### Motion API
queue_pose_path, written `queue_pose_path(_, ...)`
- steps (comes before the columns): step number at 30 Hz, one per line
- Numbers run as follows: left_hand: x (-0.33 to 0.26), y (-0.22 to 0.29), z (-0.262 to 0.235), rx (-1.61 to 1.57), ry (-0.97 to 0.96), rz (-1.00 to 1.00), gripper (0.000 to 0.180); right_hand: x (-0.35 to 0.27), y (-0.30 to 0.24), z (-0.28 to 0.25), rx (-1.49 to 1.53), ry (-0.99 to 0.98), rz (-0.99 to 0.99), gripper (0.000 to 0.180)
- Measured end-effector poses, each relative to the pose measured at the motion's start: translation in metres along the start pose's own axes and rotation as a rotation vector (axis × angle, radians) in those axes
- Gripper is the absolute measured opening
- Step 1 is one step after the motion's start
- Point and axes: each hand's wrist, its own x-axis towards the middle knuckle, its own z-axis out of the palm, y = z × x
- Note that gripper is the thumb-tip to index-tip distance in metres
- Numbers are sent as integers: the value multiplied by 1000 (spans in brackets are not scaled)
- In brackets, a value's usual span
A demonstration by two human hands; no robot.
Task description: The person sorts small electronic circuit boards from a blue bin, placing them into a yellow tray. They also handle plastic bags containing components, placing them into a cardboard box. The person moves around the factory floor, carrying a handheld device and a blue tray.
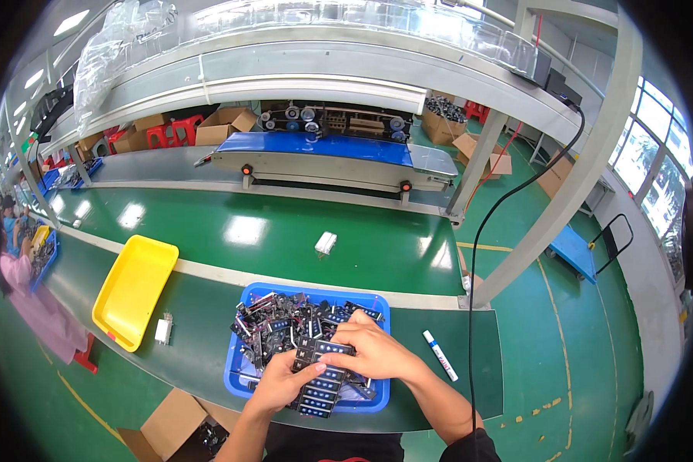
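Note:
Over a blue plastic tray (pixel 386 316), my two hands hold a row of small black parts (pixel 319 394) with pale bluish dots, lined up side by side. My left hand (pixel 276 382) grips the row from its left side, thumb lying across the top. From the right, my right hand (pixel 379 351) closes on the upper end, with its thumb pressed on the parts. Its other fingers are partly hidden. A jumbled heap of similar black parts (pixel 263 327) fills the tray beneath and beyond my hands.
A yellow tray (pixel 135 289) and a small white block (pixel 163 329) lie left; a marker (pixel 440 356) lies right. Another white block (pixel 326 243) rests on the green belt. A black cable (pixel 476 269) hangs at right. An open carton (pixel 173 427) stands below. Another person (pixel 31 285) sits far left.

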Motion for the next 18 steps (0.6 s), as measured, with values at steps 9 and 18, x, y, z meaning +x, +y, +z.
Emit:
queue_pose_path(9, -5, -14, -9, 39, 21, -7, 15, -4, -2, 21, -200, 368, -226, 20)
queue_pose_path(18, -8, -13, -14, -73, 88, 40, 16, 4, 3, 26, 204, 242, 142, 19)
